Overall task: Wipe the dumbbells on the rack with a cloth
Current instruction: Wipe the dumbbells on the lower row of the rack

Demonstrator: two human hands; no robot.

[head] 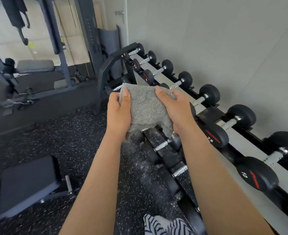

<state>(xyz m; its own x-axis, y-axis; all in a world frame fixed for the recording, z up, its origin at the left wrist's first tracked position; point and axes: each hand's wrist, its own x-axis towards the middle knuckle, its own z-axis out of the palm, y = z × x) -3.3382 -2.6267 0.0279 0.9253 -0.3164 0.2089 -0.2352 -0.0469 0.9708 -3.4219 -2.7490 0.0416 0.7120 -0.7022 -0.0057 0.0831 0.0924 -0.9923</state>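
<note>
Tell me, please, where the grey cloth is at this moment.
In the head view the grey cloth is mid-frame, gripped on either side by the left hand and the right hand, held up in front of the dumbbell rack.

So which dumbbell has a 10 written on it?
The top-row dumbbell closest to the camera, on the right. Its end shows a white 10 by a red mark; the next dumbbell along reads 7.5.

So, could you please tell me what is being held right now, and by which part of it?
The grey cloth: the left grip pinches its upper left corner, and the right grip pinches its upper right corner.
</note>
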